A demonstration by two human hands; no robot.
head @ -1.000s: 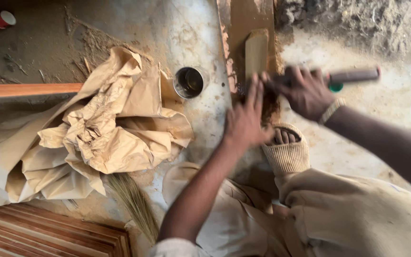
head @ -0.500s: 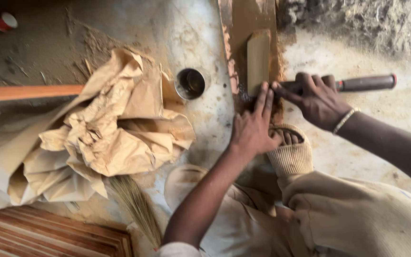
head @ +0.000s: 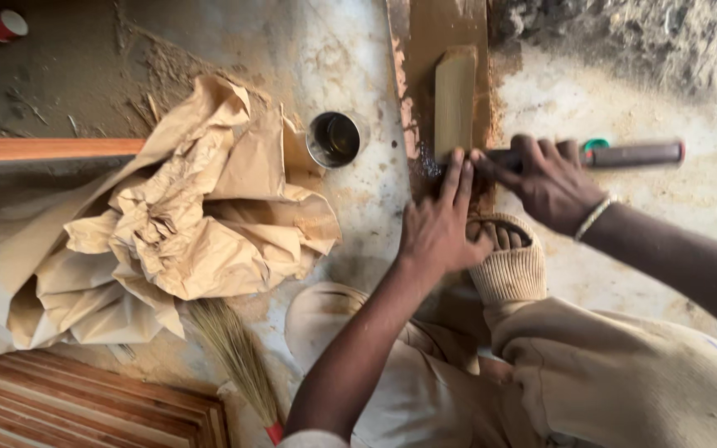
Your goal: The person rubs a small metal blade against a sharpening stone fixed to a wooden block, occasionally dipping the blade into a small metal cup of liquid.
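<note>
1. While the left hand (head: pixel 437 228) presses flat, fingers spread, on the wet brown board (head: pixel 446 50) at upper centre, the pale sharpening stone (head: pixel 456 99) lies just above its fingertips.
2. Right hand (head: pixel 545 182) is closed around a dark-handled tool (head: pixel 632 154), right of the stone.
3. Dusty, sawdust-strewn floor (head: pixel 358 50) fills the frame.
4. Crumpled brown paper (head: pixel 192 224) lies at left, a small metal cup (head: pixel 335 138) beside it.

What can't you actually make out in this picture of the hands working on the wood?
Head view only:
- The tip of the tool: hidden under the right hand and the left hand.
- The near end of the pale wooden block: covered by the left fingers.
- The board under it: cut off by the top edge.
- The metal cup: its inside is too dark to tell contents.
- The small broom: handle cut off at the bottom edge.
</note>
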